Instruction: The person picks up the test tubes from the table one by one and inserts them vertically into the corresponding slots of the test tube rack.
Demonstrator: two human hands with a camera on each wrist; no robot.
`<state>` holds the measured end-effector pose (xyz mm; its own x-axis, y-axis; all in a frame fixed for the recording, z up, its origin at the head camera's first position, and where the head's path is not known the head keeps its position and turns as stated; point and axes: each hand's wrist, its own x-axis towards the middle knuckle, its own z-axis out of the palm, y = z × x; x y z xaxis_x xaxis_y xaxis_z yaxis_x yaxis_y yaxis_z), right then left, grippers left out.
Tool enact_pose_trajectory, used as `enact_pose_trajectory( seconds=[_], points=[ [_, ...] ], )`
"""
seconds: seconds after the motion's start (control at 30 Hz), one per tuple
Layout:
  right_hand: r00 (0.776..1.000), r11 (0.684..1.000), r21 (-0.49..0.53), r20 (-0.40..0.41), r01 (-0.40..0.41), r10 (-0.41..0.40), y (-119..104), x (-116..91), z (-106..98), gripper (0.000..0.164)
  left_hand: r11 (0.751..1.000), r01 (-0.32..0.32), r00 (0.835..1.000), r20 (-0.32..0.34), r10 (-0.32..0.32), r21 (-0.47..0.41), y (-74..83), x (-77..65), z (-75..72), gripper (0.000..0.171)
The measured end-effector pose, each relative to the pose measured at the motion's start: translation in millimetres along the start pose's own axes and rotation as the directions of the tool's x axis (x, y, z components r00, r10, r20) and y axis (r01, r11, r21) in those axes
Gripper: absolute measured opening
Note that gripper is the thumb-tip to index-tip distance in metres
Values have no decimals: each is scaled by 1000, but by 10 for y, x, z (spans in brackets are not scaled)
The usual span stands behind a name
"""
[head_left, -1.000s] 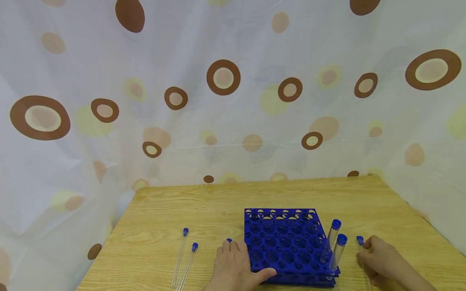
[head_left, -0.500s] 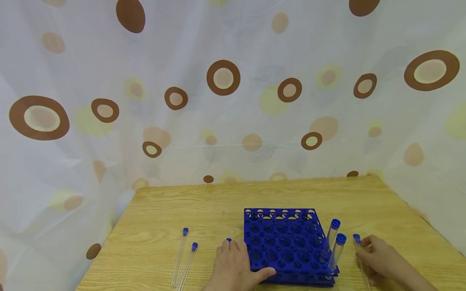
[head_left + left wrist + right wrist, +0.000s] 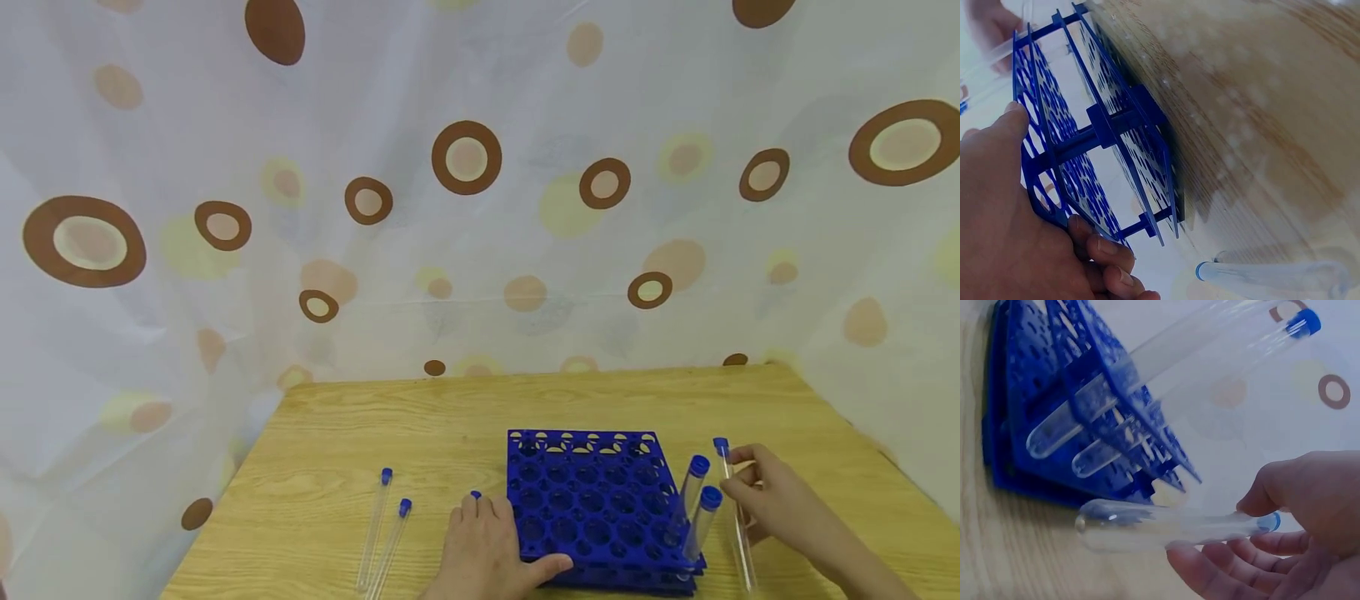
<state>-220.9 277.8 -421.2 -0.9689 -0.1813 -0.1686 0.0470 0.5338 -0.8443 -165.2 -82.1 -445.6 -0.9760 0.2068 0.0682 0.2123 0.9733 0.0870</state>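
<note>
A blue test tube rack (image 3: 577, 500) stands on the table, two capped test tubes upright in its right side, one of them the front test tube (image 3: 699, 525). My left hand (image 3: 480, 546) grips the rack's near left corner, thumb over the top plate and fingers curled at the side, as the left wrist view shows. Just right of the rack my right hand (image 3: 772, 496) pinches a clear test tube (image 3: 737, 521) between thumb and fingers. Its blue cap points up and away; in the right wrist view its rounded bottom (image 3: 1094, 525) is beside the rack.
Two more capped test tubes lie on the table at left, the nearer being the right-hand tube (image 3: 390, 546). Another blue cap (image 3: 476, 495) peeks out past my left fingers, the rest hidden. Behind the wooden table (image 3: 420, 417) hangs a patterned curtain (image 3: 510, 233).
My right hand has raised the test tube off the table and brought it a little left, closer to the rack. My left hand stays on the rack's corner.
</note>
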Motion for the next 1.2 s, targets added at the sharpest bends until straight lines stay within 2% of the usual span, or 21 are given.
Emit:
enact_pose_trajectory(
  seconds=[0.2,0.33,0.43,0.6,0.8,0.87,1.07,1.13,1.2],
  points=[
    [992,992,51,-68,113,-110,-148,-66,19,55,1000,-5,1000,-3,5,-13,18,-4,3,93],
    [969,976,13,-128,217,-213,-182,-59,54,52,1000,-10,1000,13,11,-19,12,-12,9,94],
    [928,947,-52,-187,317,-321,-225,-46,66,48,1000,-8,1000,16,9,-19,16,-8,14,94],
    [836,875,-164,-258,456,-484,-325,-32,98,45,1000,2,1000,0,-2,-21,17,-8,7,93],
    [720,788,-212,-321,578,-615,-407,-37,158,48,1000,7,1000,-13,-8,-30,17,-5,-6,92],
    [687,766,-220,-343,604,-640,-418,-39,177,50,999,9,1000,-10,-9,-37,15,-6,-8,91],
    [629,707,-139,-361,694,-689,-423,-20,224,51,999,10,1000,13,-9,-48,11,-9,-10,92],
    [613,679,-96,-351,728,-708,-413,-1,240,50,999,12,1000,16,-11,-46,11,-6,-8,93],
    [608,663,-68,-341,745,-717,-400,14,264,49,999,13,1000,21,-12,-47,9,-4,-2,93]
  ],
)
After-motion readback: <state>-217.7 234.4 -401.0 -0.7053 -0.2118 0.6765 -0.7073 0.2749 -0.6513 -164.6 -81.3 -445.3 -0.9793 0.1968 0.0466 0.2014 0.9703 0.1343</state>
